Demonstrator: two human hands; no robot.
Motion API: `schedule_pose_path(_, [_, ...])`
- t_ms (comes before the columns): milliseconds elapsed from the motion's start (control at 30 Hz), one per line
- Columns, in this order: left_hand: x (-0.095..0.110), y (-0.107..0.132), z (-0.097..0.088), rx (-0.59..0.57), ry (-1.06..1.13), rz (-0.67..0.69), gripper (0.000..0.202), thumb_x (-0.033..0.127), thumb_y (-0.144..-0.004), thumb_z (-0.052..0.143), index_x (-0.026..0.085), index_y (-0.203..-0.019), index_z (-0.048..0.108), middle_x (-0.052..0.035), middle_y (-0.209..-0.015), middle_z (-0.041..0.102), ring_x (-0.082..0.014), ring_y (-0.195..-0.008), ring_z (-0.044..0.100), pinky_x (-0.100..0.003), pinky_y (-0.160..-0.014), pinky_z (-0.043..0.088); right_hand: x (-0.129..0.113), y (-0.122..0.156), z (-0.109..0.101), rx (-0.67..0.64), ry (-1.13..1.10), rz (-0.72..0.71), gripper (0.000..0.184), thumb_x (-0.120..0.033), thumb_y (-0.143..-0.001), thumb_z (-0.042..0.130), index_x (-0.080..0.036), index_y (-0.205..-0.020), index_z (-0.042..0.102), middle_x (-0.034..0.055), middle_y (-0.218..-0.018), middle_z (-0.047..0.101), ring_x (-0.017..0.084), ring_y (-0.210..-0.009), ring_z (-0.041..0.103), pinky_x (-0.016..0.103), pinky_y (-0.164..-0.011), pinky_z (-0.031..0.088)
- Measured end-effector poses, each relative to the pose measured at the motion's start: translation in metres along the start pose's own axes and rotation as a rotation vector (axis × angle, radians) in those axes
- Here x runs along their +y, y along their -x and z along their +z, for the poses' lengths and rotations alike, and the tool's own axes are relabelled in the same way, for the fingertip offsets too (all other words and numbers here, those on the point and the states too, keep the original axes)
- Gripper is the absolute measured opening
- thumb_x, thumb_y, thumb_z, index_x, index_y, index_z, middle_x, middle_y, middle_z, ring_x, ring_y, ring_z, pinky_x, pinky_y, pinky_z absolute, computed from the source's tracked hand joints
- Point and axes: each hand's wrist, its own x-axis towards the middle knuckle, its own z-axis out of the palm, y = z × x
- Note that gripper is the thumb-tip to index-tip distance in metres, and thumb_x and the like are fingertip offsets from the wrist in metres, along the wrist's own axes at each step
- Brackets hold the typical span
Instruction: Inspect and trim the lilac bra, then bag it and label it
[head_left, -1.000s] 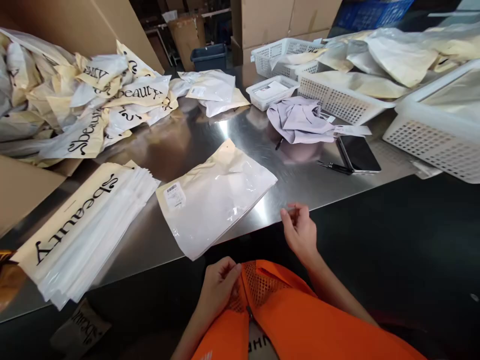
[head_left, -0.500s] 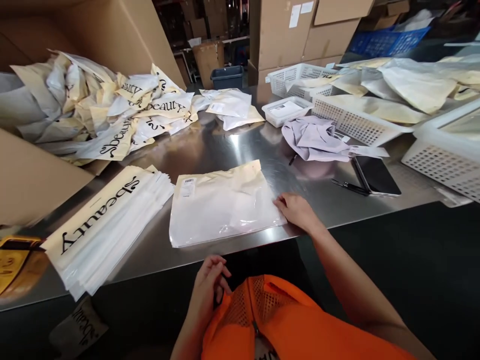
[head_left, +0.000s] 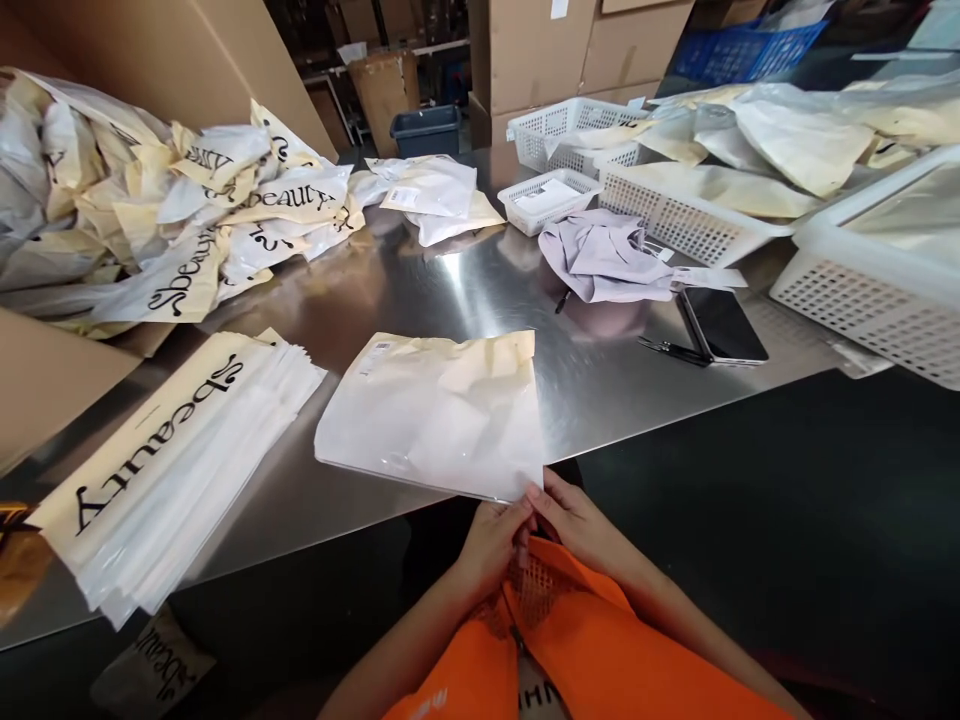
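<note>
A white plastic mailing bag (head_left: pixel 442 420) with a cream top band and a small barcode label lies on the steel table, its near right corner drawn past the edge. My right hand (head_left: pixel 576 512) pinches that corner between thumb and fingers. Right beside it, my left hand (head_left: pixel 491 545) is closed at the same corner, its fingertips partly hidden where the hands meet. A fanned stack of similar "beauty" bags (head_left: pixel 180 460) lies to the left.
Filled bags (head_left: pixel 285 200) spill from a large carton (head_left: pixel 247 60) at the left. Further back lie more packed bags (head_left: pixel 442 195). On the right are a lilac cloth (head_left: pixel 600 255), tweezers (head_left: pixel 671 350), a black phone-like device (head_left: pixel 724 325) and white perforated baskets (head_left: pixel 870 300).
My right hand has pulled the bag's corner toward me, over the table edge. My left hand has risen to meet it there. The view has shifted slightly.
</note>
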Motion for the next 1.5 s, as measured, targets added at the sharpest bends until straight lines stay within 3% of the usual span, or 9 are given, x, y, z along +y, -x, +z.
schedule_pose_path(233, [0.027,0.024,-0.055,0.451,0.133,0.215,0.051,0.059,-0.06,0.074,0.018,-0.05,0.046,0.0062,-0.041,0.038,-0.0049,-0.033,0.034,-0.019,-0.034,0.018,-0.003,-0.008,-0.025,0.231,-0.282,0.067,0.053,-0.065,-0.077,0.068,-0.019,-0.063,0.047,-0.0066,-0.042,0.031,0.007,-0.04,0.025,0.024,-0.042,0.018])
schedule_pose_path(400, [0.047,0.08,-0.141,0.94,0.229,0.513,0.045,0.043,-0.061,0.073,0.019,-0.055,0.036,0.0093,-0.047,0.036,-0.004,-0.038,0.032,-0.017,-0.036,0.025,-0.019,-0.027,-0.06,0.454,-0.572,0.001,0.054,-0.057,-0.067,0.076,-0.02,-0.058,0.037,-0.0053,-0.043,0.033,0.007,-0.039,0.035,0.022,-0.04,0.032])
schedule_pose_path(533, [0.045,0.109,-0.157,1.274,-0.232,0.823,0.027,0.034,-0.076,0.071,0.018,-0.064,0.052,0.0055,-0.055,0.051,-0.0089,-0.051,0.048,-0.02,-0.048,0.039,-0.017,-0.035,-0.059,0.527,-0.487,-0.004,0.063,-0.079,-0.064,0.065,-0.023,-0.09,0.051,0.0018,-0.065,0.06,0.02,-0.055,0.06,0.031,-0.045,0.051])
schedule_pose_path(700, [0.067,0.093,-0.09,0.733,-1.54,1.175,0.012,0.029,-0.088,0.064,0.02,-0.082,0.062,-0.0013,-0.077,0.066,-0.0154,-0.07,0.063,-0.026,-0.063,0.046,-0.01,-0.04,-0.03,0.591,-0.313,-0.059,0.077,-0.048,-0.053,0.09,-0.025,-0.1,0.034,-0.0051,-0.069,0.064,0.018,-0.058,0.064,0.031,-0.056,0.059])
schedule_pose_path(867, [0.089,0.05,-0.035,0.359,-2.015,0.995,0.023,0.039,-0.09,0.06,0.019,-0.078,0.059,-0.0032,-0.067,0.06,-0.0203,-0.06,0.059,-0.031,-0.049,0.032,-0.025,-0.045,-0.019,0.568,-0.294,-0.174,0.074,-0.052,-0.058,0.087,-0.025,-0.1,0.032,-0.0046,-0.072,0.065,0.014,-0.05,0.058,0.028,-0.046,0.054])
schedule_pose_path(1033, [0.129,0.045,-0.036,0.312,-1.981,0.844,0.024,0.023,-0.092,0.046,0.02,-0.069,0.05,0.0013,-0.056,0.053,-0.0139,-0.047,0.047,-0.028,-0.049,0.021,-0.027,-0.043,-0.036,0.513,-0.141,-0.265,0.07,-0.058,-0.066,0.08,-0.025,-0.104,0.031,-0.0044,-0.071,0.062,0.016,-0.052,0.058,0.031,-0.049,0.052])
schedule_pose_path(1200, [0.176,0.06,-0.036,0.56,-1.648,0.908,0.043,0.04,-0.099,0.036,0.019,-0.061,0.033,0.0022,-0.056,0.043,-0.0113,-0.052,0.04,-0.027,-0.055,0.025,-0.012,-0.032,-0.039,1.08,0.531,-0.656,0.046,-0.042,-0.073,0.078,-0.023,-0.101,0.046,0.0026,-0.081,0.06,0.02,-0.071,0.06,0.038,-0.068,0.052])
schedule_pose_path(1367, [0.177,0.057,-0.023,0.486,-1.681,0.855,0.04,0.04,-0.097,0.036,0.02,-0.062,0.036,0.0,-0.064,0.048,-0.0131,-0.058,0.043,-0.028,-0.056,0.024,-0.013,-0.025,-0.012,0.344,1.031,-0.871,0.024,-0.029,-0.088,0.061,-0.02,-0.11,0.06,0.011,-0.102,0.065,0.024,-0.097,0.062,0.038,-0.083,0.052])
schedule_pose_path(1500, [0.166,0.051,-0.018,0.452,-1.733,0.882,0.041,0.038,-0.098,0.036,0.02,-0.062,0.041,-0.0007,-0.064,0.049,-0.0134,-0.056,0.043,-0.028,-0.055,0.023,-0.019,-0.041,0.008,0.285,1.258,-0.754,0.056,-0.034,-0.088,0.061,-0.016,-0.14,0.049,0.0177,-0.143,0.047,0.037,-0.136,0.037,0.056,-0.108,0.034])
